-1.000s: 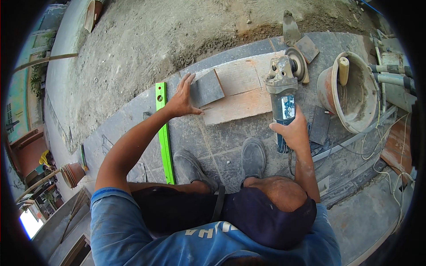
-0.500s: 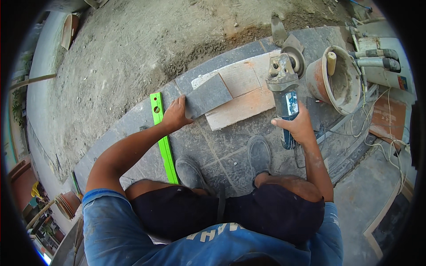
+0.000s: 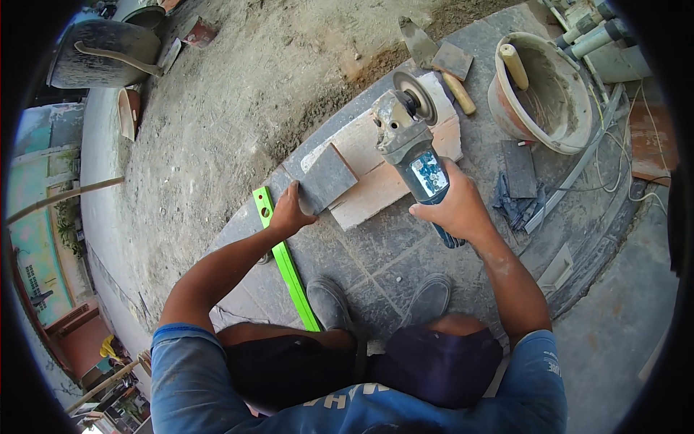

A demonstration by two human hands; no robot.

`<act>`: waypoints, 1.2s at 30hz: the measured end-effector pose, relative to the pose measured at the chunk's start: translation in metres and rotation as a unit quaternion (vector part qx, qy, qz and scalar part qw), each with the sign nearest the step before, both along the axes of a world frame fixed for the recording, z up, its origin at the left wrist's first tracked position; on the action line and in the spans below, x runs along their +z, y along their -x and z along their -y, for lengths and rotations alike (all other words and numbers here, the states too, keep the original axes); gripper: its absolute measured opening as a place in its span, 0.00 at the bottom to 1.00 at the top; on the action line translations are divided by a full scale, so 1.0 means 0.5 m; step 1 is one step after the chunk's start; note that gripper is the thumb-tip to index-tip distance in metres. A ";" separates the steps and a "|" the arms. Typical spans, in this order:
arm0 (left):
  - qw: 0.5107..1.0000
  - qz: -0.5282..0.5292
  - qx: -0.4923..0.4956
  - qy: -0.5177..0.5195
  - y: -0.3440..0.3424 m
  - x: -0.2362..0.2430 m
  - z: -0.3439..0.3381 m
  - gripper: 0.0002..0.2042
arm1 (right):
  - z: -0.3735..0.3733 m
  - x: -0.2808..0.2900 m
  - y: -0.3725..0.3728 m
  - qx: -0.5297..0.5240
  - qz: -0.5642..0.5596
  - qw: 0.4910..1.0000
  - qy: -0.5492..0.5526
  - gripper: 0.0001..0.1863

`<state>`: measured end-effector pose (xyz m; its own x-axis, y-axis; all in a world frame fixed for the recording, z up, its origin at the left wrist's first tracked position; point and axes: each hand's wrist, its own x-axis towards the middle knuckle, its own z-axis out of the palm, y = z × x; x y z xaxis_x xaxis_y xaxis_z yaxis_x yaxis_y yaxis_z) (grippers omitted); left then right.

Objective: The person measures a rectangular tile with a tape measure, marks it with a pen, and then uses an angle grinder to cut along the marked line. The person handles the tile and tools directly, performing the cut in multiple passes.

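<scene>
My right hand [image 3: 460, 205] is wrapped round the blue body of an angle grinder [image 3: 410, 150], with its metal head pointing away from me. Its round disc [image 3: 417, 97] sits over the far end of some whitish slabs [image 3: 382, 195]; whether it spins I cannot tell. At the near left end of those slabs lies a dark grey tile [image 3: 330, 179], tilted across them. My left hand [image 3: 292, 213] grips the tile's left edge, thumb near its lower corner. Just beside that hand a bright green spirit level [image 3: 288, 269] lies on the paved floor.
Beyond the slabs rest a trowel [image 3: 417, 43] with a wooden handle and a small tile piece [image 3: 453, 61]. A mortar-stained bucket [image 3: 497, 101] stands at right, near a dark strip of tile [image 3: 518, 170], a cloth and cables [image 3: 614, 163]. Rough sand [image 3: 238, 87] borders the paving.
The grinder has moved left toward the tile, its disc now over the slabs, uncovering the trowel's handle. My left hand keeps its hold. The whole view has also turned somewhat.
</scene>
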<state>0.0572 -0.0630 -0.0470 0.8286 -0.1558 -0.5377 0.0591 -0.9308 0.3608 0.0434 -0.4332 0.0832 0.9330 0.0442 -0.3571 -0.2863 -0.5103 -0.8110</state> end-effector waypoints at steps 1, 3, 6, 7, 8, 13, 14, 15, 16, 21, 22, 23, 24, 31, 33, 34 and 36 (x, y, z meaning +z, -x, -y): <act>1.000 0.013 -0.003 -0.010 -0.003 -0.005 -0.004 0.52 | 0.005 -0.002 -0.007 0.012 -0.003 1.000 -0.014 0.36; 0.999 0.023 -0.008 -0.030 -0.010 -0.003 -0.001 0.52 | 0.010 -0.021 0.001 0.010 0.004 1.000 -0.018 0.35; 0.995 -0.023 -0.038 -0.095 -0.035 0.003 0.024 0.44 | 0.021 -0.028 0.007 0.033 -0.027 0.999 0.004 0.37; 0.994 -0.025 -0.037 -0.101 -0.043 0.008 0.025 0.44 | 0.026 -0.028 0.007 0.034 -0.028 0.999 -0.002 0.37; 0.991 -0.021 -0.056 -0.117 -0.049 0.013 0.024 0.44 | 0.030 -0.024 0.004 0.043 -0.035 0.998 0.000 0.36; 0.972 -0.066 -0.065 -0.214 -0.065 0.051 0.076 0.51 | 0.054 -0.018 -0.011 0.057 -0.045 0.997 0.006 0.33; 0.968 -0.124 -0.033 -0.218 -0.084 0.083 0.111 0.56 | 0.057 -0.014 -0.013 0.058 -0.059 0.996 0.019 0.36; 0.967 -0.122 -0.036 -0.220 -0.082 0.089 0.106 0.56 | 0.056 -0.007 -0.018 0.062 -0.068 0.995 0.026 0.38; 0.985 -0.002 -0.074 -0.157 -0.072 0.098 0.099 0.58 | 0.056 -0.005 -0.020 0.057 -0.067 0.996 0.025 0.38; 0.983 0.148 -0.109 -0.003 -0.093 0.099 0.121 0.62 | 0.053 -0.004 -0.021 0.043 -0.058 0.997 0.026 0.37; 0.992 0.094 -0.081 -0.015 -0.101 0.092 0.132 0.61 | 0.054 -0.008 -0.023 0.040 -0.048 0.998 0.030 0.37; 0.997 0.040 -0.053 -0.028 -0.113 0.087 0.141 0.61 | 0.053 -0.012 -0.022 0.037 -0.045 0.998 0.039 0.37; 0.998 0.021 -0.047 -0.017 -0.117 0.095 0.143 0.59 | 0.046 -0.012 -0.009 0.035 -0.053 0.997 0.044 0.36; 0.996 0.086 -0.024 0.022 -0.103 0.108 0.156 0.56 | 0.034 0.006 0.004 0.031 -0.062 0.998 0.008 0.36; 0.998 0.061 -0.014 0.016 -0.104 0.105 0.160 0.58 | 0.023 0.003 0.007 0.031 -0.056 0.998 0.006 0.36; 0.998 0.062 -0.019 0.027 -0.102 0.104 0.158 0.59 | 0.017 0.001 0.005 0.031 -0.049 0.998 0.006 0.36; 0.997 0.062 -0.024 0.037 -0.092 0.097 0.150 0.61 | -0.003 -0.001 0.007 0.038 -0.042 0.998 0.007 0.36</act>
<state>0.1034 -0.1378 0.0013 0.8786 -0.2327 -0.4170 -0.0349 -0.9022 0.4300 0.0397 -0.4315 0.0830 0.8935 0.1081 -0.4359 -0.3139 -0.5437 -0.7783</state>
